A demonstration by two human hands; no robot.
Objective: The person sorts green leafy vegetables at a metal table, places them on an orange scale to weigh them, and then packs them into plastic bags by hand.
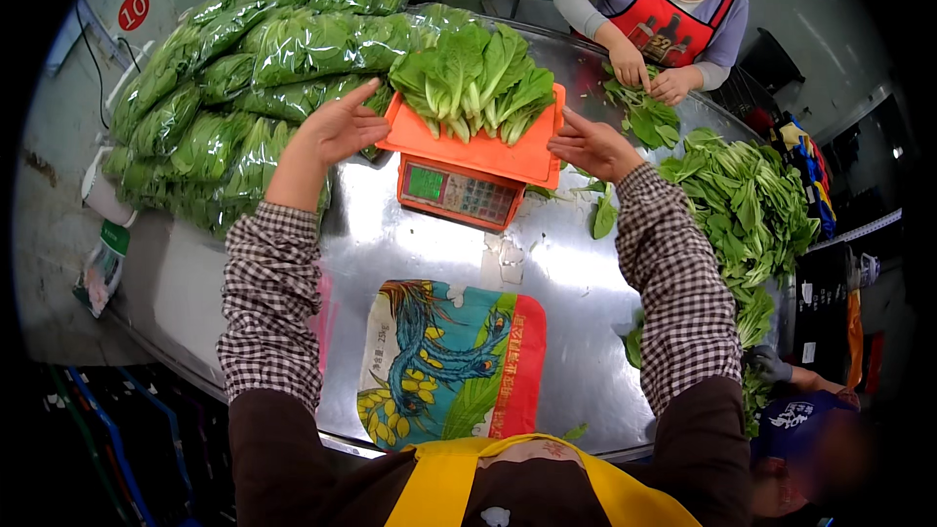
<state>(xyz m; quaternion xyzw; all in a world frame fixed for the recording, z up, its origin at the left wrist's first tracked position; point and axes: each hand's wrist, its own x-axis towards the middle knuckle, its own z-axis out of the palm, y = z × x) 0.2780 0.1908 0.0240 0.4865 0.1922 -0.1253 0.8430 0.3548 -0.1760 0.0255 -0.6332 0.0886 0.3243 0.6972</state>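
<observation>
Leafy green heads [476, 80] lie on the orange tray [476, 154] of a digital weighing scale [460, 192] with a lit green display. My left hand [350, 124] is spread at the tray's left edge, palm turned inward, holding nothing. At the right edge, my right hand [591, 145] is likewise spread and bare of any item. Whether the fingertips touch the tray is hard to tell. A printed woven sack piece [450, 362] lies flat on the metal table [578, 293] nearest to me.
Clear bags of greens [256, 73] form a tall stack at the left. Loose leafy greens [754, 205] are heaped at the right. Across the table, a person in a red apron [662, 29] handles greens; another person [798, 417] is at the lower right.
</observation>
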